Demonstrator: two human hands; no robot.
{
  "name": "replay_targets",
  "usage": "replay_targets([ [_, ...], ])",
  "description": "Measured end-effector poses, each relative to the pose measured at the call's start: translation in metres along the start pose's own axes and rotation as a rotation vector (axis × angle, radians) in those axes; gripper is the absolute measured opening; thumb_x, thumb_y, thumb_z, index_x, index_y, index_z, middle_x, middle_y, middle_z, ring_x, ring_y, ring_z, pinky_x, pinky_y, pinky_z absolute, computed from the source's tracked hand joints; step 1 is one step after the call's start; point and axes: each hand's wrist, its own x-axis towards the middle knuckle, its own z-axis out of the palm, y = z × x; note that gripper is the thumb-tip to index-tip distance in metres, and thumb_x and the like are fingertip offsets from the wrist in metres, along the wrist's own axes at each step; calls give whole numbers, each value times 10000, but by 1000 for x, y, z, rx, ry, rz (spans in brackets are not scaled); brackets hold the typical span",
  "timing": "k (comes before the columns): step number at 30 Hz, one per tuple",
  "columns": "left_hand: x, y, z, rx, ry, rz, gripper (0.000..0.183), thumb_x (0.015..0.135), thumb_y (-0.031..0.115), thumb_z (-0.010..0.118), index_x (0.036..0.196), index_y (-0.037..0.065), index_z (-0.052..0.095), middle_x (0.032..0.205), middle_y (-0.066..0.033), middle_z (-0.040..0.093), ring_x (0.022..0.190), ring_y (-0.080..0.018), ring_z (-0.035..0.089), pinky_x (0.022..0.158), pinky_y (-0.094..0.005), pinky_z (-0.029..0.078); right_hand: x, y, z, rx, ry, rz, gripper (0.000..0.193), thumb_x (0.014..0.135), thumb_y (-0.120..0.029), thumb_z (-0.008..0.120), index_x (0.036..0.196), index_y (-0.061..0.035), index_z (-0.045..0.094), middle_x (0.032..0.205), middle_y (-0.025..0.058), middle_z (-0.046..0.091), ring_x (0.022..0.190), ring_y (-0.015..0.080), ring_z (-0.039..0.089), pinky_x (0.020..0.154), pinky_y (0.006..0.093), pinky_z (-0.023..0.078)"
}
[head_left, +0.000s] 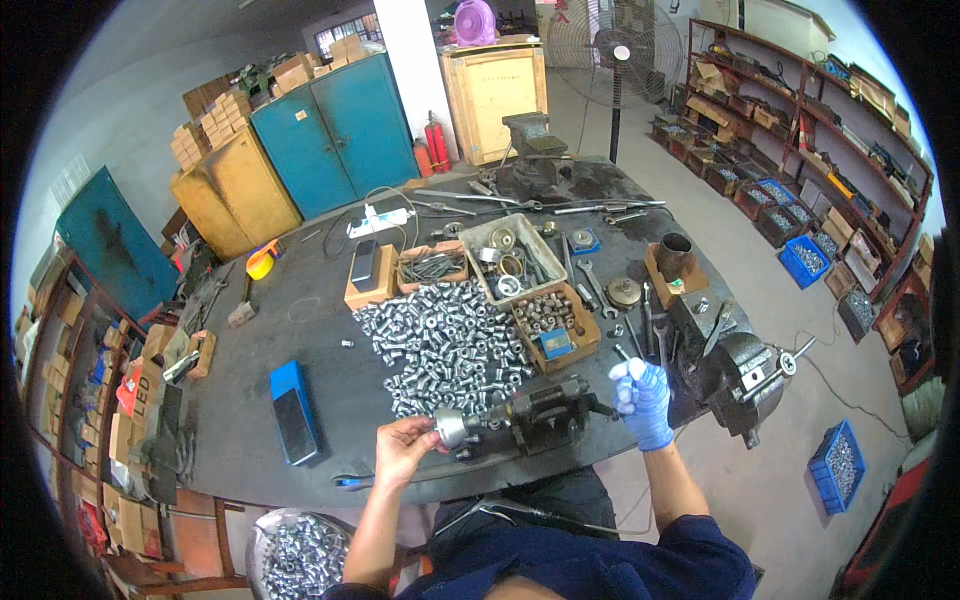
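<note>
Fittings of shiny metal lie heaped in the middle of our dark bench, spreading down toward the near edge. Our bare left hand has its thumb and fingers drawn narrow, pinching the left rim of a silver cup-shaped piece. That piece sits at the left end of a black clamping device, which lies along the near side of the bench, just beside the heap. Our right hand, in a pale blue glove, is raised near the device's right end with its fingers curled in; we cannot tell whether they hold anything.

Behind the heap we have a grey tray of metal parts, and touching it a cardboard box of small brownish pieces. A phone rests on a little carton at the heap's far left corner. To the right lie spanners, and beyond them stands a heavy vise. Well left of the heap is a blue-and-black flat case. Below the bench's near edge, on our left, a round basin holds more fittings.
</note>
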Motion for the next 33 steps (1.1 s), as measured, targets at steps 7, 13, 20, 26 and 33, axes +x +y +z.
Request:
replay_targets([
  [7, 1, 4, 2, 102, -20, -44, 268, 853, 180, 569, 754, -68, 594, 619, -102, 588, 530, -165, 565, 521, -273, 468, 5, 59, -33, -10, 192, 240, 287, 841, -301, 554, 736, -36, 585, 487, -5, 492, 344, 53, 384, 287, 161, 249],
  [13, -1, 11, 5, 185, 9, -64, 329, 871, 228, 540, 699, -49, 584, 597, -84, 580, 516, -145, 550, 512, -263, 449, 62, 74, -14, -257, 199, 198, 282, 827, -252, 524, 681, -22, 597, 462, -6, 457, 333, 65, 356, 305, 183, 254],
  [20, -1, 11, 5, 191, 21, -53, 316, 868, 231, 547, 729, -51, 585, 613, -87, 583, 537, -158, 569, 525, -270, 466, 79, 26, 22, -47, 77, -128, 216, 846, -187, 526, 743, -21, 616, 476, -6, 484, 360, 43, 389, 340, 167, 262],
  [26, -1, 6, 4, -20, 22, -60, 254, 849, 192, 570, 813, -59, 574, 642, -100, 588, 538, -179, 575, 527, -290, 490, 13, -4, 18, 24, -18, -240, 319, 857, -302, 540, 813, 10, 589, 498, -14, 437, 379, 39, 333, 353, 182, 265],
  [33, 4, 5, 7, -124, 12, -57, 193, 818, 123, 598, 861, -63, 567, 655, -105, 594, 537, -177, 574, 530, -295, 495, -9, 38, -25, 58, 191, 177, 336, 835, -320, 577, 756, 6, 599, 471, 6, 489, 345, 55, 393, 304, 177, 283],
])
